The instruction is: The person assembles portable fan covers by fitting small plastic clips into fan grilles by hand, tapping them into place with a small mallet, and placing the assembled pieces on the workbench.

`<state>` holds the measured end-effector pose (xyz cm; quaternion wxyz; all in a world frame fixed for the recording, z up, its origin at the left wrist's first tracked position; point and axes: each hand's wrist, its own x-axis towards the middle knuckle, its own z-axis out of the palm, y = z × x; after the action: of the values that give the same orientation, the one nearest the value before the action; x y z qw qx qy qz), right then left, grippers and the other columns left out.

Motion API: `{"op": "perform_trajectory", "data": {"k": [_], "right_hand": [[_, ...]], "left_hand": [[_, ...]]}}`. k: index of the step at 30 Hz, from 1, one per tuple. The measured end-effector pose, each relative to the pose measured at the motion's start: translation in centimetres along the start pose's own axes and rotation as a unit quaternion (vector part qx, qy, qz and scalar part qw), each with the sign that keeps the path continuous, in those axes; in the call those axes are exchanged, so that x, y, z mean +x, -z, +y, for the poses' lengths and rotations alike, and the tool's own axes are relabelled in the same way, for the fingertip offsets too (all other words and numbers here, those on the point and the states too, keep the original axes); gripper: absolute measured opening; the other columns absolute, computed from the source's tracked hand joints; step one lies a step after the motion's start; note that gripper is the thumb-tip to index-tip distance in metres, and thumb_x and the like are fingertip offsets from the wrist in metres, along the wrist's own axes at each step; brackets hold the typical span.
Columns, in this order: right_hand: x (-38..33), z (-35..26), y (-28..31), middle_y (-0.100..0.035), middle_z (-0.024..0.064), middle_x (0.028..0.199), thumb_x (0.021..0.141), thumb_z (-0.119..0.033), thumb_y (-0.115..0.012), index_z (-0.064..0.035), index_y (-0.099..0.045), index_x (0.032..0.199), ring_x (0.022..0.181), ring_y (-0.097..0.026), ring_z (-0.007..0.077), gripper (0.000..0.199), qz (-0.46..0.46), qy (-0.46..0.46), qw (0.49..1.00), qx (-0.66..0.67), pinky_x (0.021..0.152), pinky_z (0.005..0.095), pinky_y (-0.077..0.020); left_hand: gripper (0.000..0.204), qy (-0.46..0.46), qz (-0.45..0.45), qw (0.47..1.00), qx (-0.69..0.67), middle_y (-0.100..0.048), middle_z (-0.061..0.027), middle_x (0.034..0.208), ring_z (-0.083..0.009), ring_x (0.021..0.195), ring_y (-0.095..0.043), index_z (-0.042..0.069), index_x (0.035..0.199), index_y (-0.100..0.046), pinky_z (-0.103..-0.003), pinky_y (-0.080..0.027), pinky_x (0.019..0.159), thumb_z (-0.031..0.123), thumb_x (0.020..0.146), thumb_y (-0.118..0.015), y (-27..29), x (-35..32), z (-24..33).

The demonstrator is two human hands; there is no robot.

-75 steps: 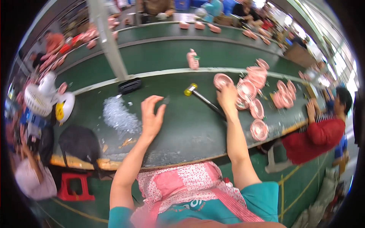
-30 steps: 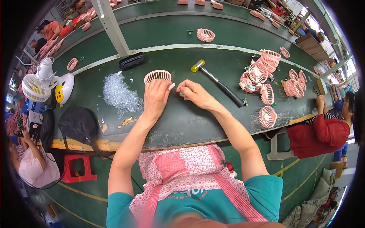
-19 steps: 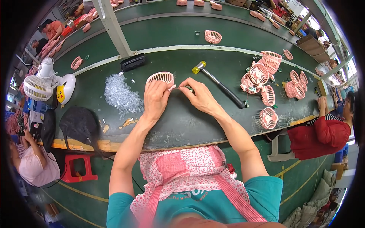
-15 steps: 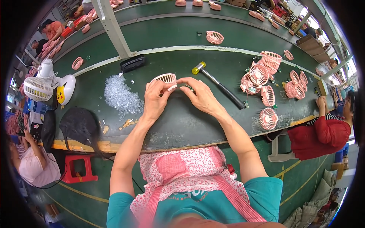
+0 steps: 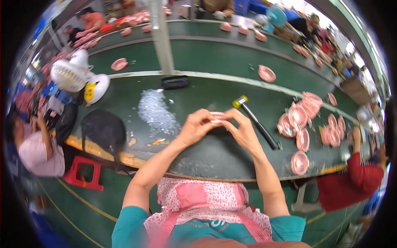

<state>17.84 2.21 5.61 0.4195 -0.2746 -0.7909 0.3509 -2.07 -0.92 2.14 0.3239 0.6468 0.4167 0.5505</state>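
A pink plastic fan housing [image 5: 216, 114] is held up over the green workbench, with its slatted rim partly covered by my fingers. My left hand [image 5: 198, 125] pinches it from the left. On the other side my right hand [image 5: 240, 128] grips it with thumb and fingertips, the two thumbs close together at the near edge. Some pale bit shows between the thumbs, too blurred to name. Just right of my right hand lies a hammer [image 5: 260, 126] with a yellow-faced head and a black handle. A heap of small clear plastic pieces [image 5: 156, 113] spreads to the left.
Several pink fan housings [image 5: 302, 139] are grouped at the right. A black case [image 5: 174, 82] lies by the metal post, and a black bag [image 5: 103, 131] and white fan [image 5: 71, 75] stand left. Seated people flank me; one wears red [image 5: 345, 184]. Beyond the bench runs a green conveyor [image 5: 211, 53].
The view has shifted, so the bench things appear lower and further right. My right hand has closed onto the fan housing, which has tilted and shows less of its slats.
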Motion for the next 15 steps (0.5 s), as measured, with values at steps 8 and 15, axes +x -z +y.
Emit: {"op": "perform_trajectory", "data": {"k": [8, 15], "right_hand": [[-0.2, -2.6, -0.8, -0.067, 0.0077, 0.091, 0.09, -0.001, -0.069, 0.0037, -0.068, 0.098, 0.087, -0.063, 0.0158, 0.009, 0.011, -0.086, 0.996, 0.029, 0.081, 0.0279, -0.0495], [0.6, 2.7, 0.5, -0.073, 0.0136, 0.093, 0.093, -0.01, -0.066, 0.0053, -0.068, 0.101, 0.09, -0.067, 0.0181, 0.017, 0.139, -0.133, 0.977, -0.095, 0.083, 0.0309, -0.0513]], "left_hand": [[0.01, 0.117, -0.088, 0.957, -0.249, -0.072, -0.0069, 0.094, -0.0101, 0.084, -0.068, 0.001, 0.097, -0.064, -0.025, -0.056, 0.076, 0.009, 0.095, -0.069, 1.3, -0.1, 0.9], [0.048, -0.106, 0.061, 0.965, 0.233, -0.056, -0.0117, 0.124, -0.0308, 0.122, -0.049, 0.007, 0.121, -0.059, -0.044, -0.039, 0.105, 0.025, 0.081, -0.079, -1.3, 0.3, 0.2]]}}
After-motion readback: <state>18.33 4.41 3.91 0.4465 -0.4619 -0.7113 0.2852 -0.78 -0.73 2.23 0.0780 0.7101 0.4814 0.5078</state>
